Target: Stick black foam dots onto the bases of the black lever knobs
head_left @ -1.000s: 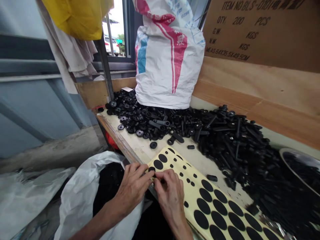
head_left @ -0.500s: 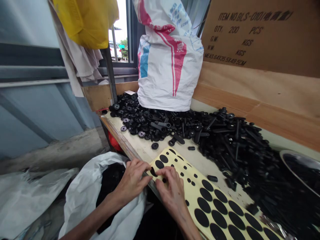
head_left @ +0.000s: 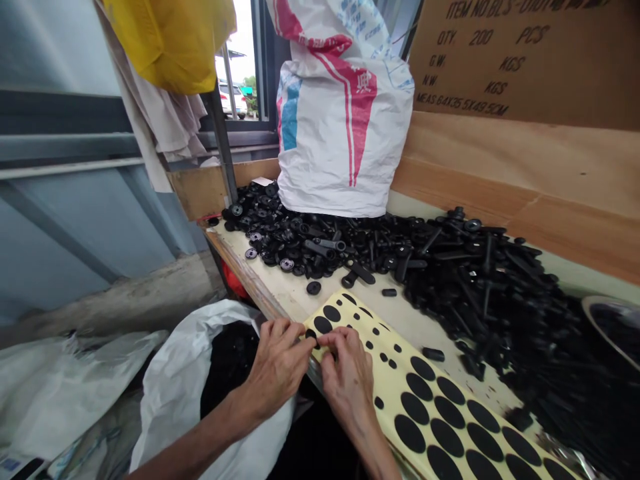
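Observation:
A pale yellow sheet point(head_left: 383, 381) of black round stickers lies along the front edge of the table, with large and small circles on it. At its near left corner, my left hand point(head_left: 283, 360) is closed, its thumb and fingertips pinched at a black round sticker point(head_left: 311, 334). My right hand point(head_left: 347, 367) meets it from the other side, its thumb and forefinger closed at the same sticker's right edge. The fingers partly cover this sticker. Beyond my fingertips, further large black circles point(head_left: 323, 325) lie flat on the sheet.
Black plastic parts point(head_left: 450, 267) are heaped across the table. A white woven sack point(head_left: 340, 147) stands behind them, beside a large cardboard box point(head_left: 530, 60). An open white bag point(head_left: 170, 400) with black contents hangs below the table edge. A round container point(head_left: 607, 327) is at right.
My left hand has shifted right and its thumb has come up to the sticker, covering more of it. My right hand stays close by. The whole view has shifted slightly.

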Motion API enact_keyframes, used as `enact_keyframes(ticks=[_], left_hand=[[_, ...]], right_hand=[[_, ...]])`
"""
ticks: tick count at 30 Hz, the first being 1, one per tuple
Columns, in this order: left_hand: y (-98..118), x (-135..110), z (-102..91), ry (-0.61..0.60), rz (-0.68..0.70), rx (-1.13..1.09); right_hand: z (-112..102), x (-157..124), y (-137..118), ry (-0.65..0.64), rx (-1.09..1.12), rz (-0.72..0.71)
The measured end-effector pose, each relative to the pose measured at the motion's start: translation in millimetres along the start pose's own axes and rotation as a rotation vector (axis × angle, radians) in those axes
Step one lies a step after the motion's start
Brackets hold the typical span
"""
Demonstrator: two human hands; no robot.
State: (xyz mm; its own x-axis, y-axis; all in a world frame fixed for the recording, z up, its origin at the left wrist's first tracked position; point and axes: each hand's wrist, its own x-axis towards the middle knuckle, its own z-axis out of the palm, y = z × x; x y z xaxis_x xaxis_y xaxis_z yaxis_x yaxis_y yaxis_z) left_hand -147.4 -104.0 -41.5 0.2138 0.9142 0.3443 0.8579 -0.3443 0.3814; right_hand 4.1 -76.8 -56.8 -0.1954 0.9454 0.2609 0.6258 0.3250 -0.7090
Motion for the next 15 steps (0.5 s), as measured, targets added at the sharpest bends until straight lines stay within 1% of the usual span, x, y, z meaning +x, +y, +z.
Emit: enact_keyframes(ticks=[3, 5, 10, 12, 15], left_hand=[[-1, -2, -1.0, -0.023, -0.01, -0.02], [-3, -2, -2.0, -0.018, -0.026, -0.049], [-10, 1, -5.6, -0.007, -0.074, -0.169], [-12, 6, -7.2, 0.007, -0.14, -0.241], [-19, 16, -12.0, 0.08, -0.258, -0.349]], right_hand=[[-3, 0, 4, -0.053, 0.018, -0.019], [-4, 0, 4, -0.074, 0.025, -0.021], [-5, -4, -4, -0.045, 0.055, 0.014], [-5, -4, -6, -0.049, 0.104, 0.021], [-8, 0, -6, -0.064, 0.244, 0.031]])
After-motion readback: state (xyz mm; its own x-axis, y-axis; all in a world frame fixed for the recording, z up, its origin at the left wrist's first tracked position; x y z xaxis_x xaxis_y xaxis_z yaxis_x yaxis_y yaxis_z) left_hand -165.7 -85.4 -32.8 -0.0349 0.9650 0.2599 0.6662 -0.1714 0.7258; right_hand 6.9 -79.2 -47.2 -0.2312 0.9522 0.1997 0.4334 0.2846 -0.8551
